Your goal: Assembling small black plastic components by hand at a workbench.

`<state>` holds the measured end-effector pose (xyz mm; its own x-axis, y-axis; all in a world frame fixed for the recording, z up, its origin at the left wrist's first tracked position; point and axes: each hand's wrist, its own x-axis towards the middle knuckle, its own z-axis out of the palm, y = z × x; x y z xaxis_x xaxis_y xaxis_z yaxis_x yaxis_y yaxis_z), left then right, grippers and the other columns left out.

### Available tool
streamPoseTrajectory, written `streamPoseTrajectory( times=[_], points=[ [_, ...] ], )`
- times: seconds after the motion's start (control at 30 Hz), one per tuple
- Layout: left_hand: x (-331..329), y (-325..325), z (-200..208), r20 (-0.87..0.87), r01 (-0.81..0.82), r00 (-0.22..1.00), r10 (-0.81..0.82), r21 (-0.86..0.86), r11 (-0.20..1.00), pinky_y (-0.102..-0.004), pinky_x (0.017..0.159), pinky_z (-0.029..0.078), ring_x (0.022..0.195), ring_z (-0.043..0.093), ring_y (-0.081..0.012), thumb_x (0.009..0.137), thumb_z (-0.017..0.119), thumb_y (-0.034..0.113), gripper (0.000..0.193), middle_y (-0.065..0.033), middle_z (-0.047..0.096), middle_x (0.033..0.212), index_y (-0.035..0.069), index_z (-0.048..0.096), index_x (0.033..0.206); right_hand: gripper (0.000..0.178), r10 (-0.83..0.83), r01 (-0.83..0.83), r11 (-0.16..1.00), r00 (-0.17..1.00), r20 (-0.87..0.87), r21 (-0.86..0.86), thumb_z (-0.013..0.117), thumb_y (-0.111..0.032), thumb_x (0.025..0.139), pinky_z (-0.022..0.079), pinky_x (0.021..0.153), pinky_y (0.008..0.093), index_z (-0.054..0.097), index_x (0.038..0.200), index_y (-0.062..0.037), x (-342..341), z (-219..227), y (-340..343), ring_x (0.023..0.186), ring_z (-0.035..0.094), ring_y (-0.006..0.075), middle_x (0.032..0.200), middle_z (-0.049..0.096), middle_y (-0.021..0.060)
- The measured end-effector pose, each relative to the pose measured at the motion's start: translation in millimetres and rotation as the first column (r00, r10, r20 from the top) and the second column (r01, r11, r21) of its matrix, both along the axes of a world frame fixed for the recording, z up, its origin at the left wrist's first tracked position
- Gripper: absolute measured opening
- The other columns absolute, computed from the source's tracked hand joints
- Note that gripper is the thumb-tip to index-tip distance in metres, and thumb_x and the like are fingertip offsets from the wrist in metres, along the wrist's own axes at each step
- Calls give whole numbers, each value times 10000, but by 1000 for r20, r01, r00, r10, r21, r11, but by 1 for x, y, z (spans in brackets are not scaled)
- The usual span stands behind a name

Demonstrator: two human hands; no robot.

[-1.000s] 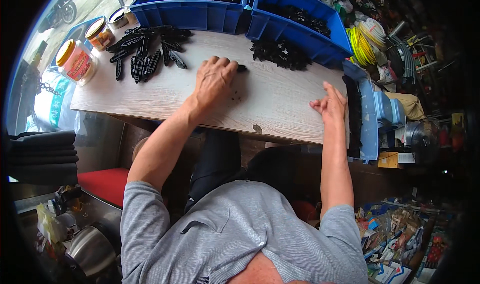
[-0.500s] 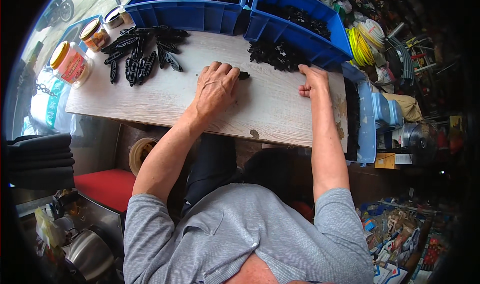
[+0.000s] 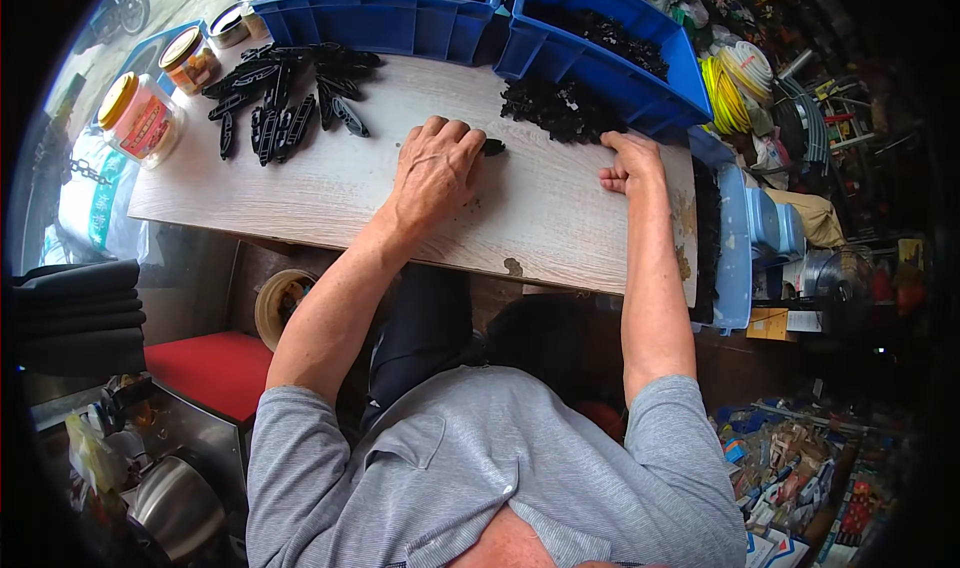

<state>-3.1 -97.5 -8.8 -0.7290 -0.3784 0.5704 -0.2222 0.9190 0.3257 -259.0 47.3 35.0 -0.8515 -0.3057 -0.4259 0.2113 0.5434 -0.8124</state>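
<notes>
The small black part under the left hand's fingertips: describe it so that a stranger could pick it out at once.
Start at the pale wooden board. The left hand lies flat at its middle, and a small black part pokes out beside its fingertips. It lies alone, apart from the heap of black pieces and the long black strips.

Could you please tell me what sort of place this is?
Probably a small workshop or parts stall: blue plastic bins of small black parts, a worn pale wooden bench, and coiled yellow cable amid clutter.
</notes>
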Motion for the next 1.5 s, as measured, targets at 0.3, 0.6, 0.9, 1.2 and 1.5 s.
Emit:
streamPoseTrajectory(
  times=[0.3, 0.6, 0.9, 1.2, 1.5],
  points=[
    [2, 1, 3, -62, -23, 998, 24, 26, 999, -423, 857, 461, 971, 589, -306, 830, 689, 141, 170, -95, 657, 948, 62, 651, 976, 199, -32, 37, 964, 999, 25, -265, 713, -197, 845, 564, 499, 378, 616, 918, -39, 9, -11, 28, 483, 588, 219, 467, 431, 36],
    [-24, 74, -5, -395, 366, 919, 23, 871, 327, -262, 673, 549, 824, 661, -130, 958, 652, 182, 296, -98, 707, 970, -21, 641, 1174, 201, 153, -121, 812, 988, 9, -571, 690, -196, 884, 545, 494, 377, 597, 950, -30, 98, -25, 46, 392, 504, 165, 456, 437, 6],
    [-32, 83, 8, -473, 474, 877, 78, 829, -296, -249, 661, 553, 729, 633, -113, 941, 631, 127, 145, -57, 655, 846, -7, 640, 994, 126, 199, -200, 758, 977, -72, -620, 726, -167, 882, 302, 447, 193, 661, 915, -65, 125, -26, 53, 436, 392, 39, 659, 571, -50],
    [-25, 83, 10, -451, 443, 892, 26, 863, -241, -248, 625, 551, 699, 662, -132, 935, 633, 138, 136, -69, 661, 849, 7, 604, 952, 244, 293, -250, 731, 955, -38, -635, 783, -209, 841, 323, 468, 188, 662, 982, -49, 118, -22, 56, 469, 432, 34, 743, 622, -25],
    [-6, 69, 10, -277, 94, 950, 144, 693, 715, -381, 777, 524, 948, 643, -243, 879, 679, 111, 265, -104, 678, 994, -3, 634, 1115, 158, 339, -242, 674, 941, 0, -698, 731, -181, 886, 537, 515, 317, 645, 965, -74, 117, -27, 61, 447, 506, 124, 526, 507, 0]
  ],
)
